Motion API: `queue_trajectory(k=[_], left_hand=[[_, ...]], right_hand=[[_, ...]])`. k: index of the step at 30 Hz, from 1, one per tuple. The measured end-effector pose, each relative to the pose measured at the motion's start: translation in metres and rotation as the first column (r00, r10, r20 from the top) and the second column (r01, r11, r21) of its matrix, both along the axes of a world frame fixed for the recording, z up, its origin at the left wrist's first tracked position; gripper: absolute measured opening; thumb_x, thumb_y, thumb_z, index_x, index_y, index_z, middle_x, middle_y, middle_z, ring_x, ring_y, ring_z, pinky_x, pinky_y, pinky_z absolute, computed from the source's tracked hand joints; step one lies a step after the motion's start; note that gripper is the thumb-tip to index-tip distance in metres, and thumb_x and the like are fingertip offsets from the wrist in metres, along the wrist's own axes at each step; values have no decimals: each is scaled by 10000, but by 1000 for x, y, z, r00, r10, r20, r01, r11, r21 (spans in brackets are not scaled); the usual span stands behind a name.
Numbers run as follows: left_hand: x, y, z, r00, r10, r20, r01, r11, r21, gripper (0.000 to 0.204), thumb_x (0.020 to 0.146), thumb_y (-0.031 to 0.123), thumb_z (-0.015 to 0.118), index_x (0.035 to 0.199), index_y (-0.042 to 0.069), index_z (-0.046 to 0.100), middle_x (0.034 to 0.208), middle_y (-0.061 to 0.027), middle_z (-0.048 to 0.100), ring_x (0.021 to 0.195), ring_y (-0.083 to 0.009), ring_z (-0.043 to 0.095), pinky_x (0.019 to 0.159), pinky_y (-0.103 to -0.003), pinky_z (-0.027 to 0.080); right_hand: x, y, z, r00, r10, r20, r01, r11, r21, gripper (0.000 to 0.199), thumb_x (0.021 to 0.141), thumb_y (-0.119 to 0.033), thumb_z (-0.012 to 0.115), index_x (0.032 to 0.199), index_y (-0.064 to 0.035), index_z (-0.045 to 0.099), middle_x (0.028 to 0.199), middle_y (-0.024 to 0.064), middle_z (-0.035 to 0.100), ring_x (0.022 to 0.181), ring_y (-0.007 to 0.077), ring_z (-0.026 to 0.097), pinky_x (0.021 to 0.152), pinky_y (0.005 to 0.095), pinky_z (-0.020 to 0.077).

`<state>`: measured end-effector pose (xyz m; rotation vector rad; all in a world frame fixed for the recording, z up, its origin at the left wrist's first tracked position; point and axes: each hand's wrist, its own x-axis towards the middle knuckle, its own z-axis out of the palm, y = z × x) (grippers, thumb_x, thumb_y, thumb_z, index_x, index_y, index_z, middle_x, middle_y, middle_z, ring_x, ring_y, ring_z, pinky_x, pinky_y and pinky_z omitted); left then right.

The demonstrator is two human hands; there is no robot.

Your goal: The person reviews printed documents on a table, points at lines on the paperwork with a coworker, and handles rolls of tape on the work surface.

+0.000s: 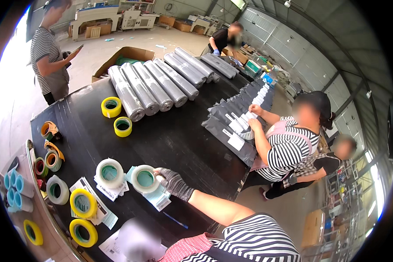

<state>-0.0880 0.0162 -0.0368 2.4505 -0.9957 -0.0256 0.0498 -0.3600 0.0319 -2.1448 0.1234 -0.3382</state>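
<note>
My right hand (pixel 175 183), in a grey striped knit glove, has its fingers closed at the right edge of a roll of clear tape (pixel 145 178). That roll lies on pale blue and white printed slips (pixel 159 200). Left of it, a second clear tape roll (pixel 109 173) sits on another stack of slips. Nearer the table's left edge, a yellow tape roll (pixel 83 203) rests on a fanned pile of labels (pixel 102 212). A blue pen (pixel 176 220) lies below my wrist. My left hand does not show. A pale blurred patch covers part of the papers at the bottom.
Tape dispensers (pixel 52 160) and more tape rolls line the black table's (pixel 170 135) left side. Grey wrapped rolls (pixel 146 89) lie at the far side, beside an open carton (pixel 118 59). At right, a co-worker (pixel 288 144) handles labelled grey bags (pixel 231 135). Other people stand around.
</note>
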Motion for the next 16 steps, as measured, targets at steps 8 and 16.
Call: queue_trajectory(k=[8, 16], left_hand=[[5, 5, -18, 999, -6, 33, 6, 1000, 22, 421, 851, 327, 636, 1255, 212, 653, 1219, -70, 642, 1170, -303, 578, 1038, -536, 409], [8, 5, -37, 984, -24, 176, 26, 1000, -6, 382, 845, 358, 657, 1208, 242, 679, 1190, -25, 657, 1125, -273, 605, 1003, -535, 426]], right_hand=[[7, -58, -41, 939, -337, -73, 330, 939, -97, 338, 928, -107, 586, 1250, -11, 611, 1162, 186, 691, 1086, 298, 677, 972, 390, 530], [-24, -87, -113, 922, -305, 239, 385, 782, -490, 384, 919, -191, 604, 1267, -32, 571, 1235, 181, 615, 1163, 340, 574, 1054, 445, 429]])
